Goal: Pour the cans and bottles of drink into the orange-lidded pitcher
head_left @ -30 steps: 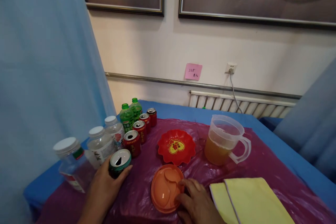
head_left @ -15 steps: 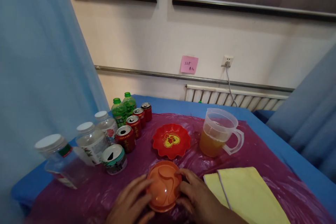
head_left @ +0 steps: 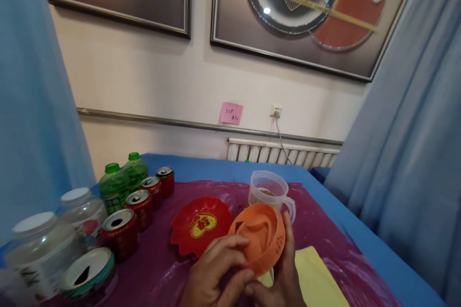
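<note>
Both hands hold an orange plastic citrus juicer [head_left: 259, 237], raised and tilted above the table. Curved ridges show on its face, with small slots on its right side and a dark opening at its left. My left hand [head_left: 219, 268] grips its near left edge, fingers on the face. My right hand [head_left: 286, 268] is wrapped round the right side, the fingers partly behind it. Just left lies a red scalloped plate [head_left: 180, 223] with a yellow heart print. Behind the juicer stands a clear measuring jug [head_left: 268, 186] with amber liquid, partly covered.
At left stand red cans [head_left: 120, 237], a teal-rimmed can [head_left: 90, 273], green bottles [head_left: 114, 187] and white-lidded jars [head_left: 41, 254]. A folded yellow cloth [head_left: 319, 278] lies at right on the purple plastic sheet [head_left: 320, 230]. Blue curtains [head_left: 399, 144] hang at both sides.
The juicer has been lifted from the table and tilted, and both hands have moved right with it. The camera view has shifted upward and right.
</note>
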{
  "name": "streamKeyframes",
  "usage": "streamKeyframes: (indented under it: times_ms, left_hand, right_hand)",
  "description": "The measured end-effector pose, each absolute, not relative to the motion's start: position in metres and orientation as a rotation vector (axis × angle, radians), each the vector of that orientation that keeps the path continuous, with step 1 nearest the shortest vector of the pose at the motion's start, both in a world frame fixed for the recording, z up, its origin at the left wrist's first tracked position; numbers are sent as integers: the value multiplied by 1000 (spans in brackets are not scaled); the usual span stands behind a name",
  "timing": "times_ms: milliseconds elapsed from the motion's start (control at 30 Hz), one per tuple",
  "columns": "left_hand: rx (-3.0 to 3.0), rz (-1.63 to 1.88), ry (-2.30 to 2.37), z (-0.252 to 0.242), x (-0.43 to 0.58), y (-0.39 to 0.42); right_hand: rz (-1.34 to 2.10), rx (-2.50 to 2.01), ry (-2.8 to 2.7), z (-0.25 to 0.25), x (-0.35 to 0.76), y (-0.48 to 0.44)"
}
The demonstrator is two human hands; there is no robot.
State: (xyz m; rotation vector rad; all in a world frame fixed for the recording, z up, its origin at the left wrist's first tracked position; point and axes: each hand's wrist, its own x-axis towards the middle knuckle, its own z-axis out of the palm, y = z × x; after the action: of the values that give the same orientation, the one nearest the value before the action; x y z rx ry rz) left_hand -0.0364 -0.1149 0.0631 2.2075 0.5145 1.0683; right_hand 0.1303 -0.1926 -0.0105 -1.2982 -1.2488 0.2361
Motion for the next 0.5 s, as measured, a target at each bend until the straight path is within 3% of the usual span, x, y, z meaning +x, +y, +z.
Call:
streamKeyframes:
  times_ms: [233,333,500]
  left_hand:
    - [2005,965,398,91,16,-101]
    - [2016,1028,382,94,17,-101]
    - [2176,1353,471,45,-10,-93]
  right_hand:
    - [227,-1142,-1119,23,156,-178]
    - [69,-1228,-1125,42,171,-178]
    - [-302,-1559,-1269,104,230,-162]
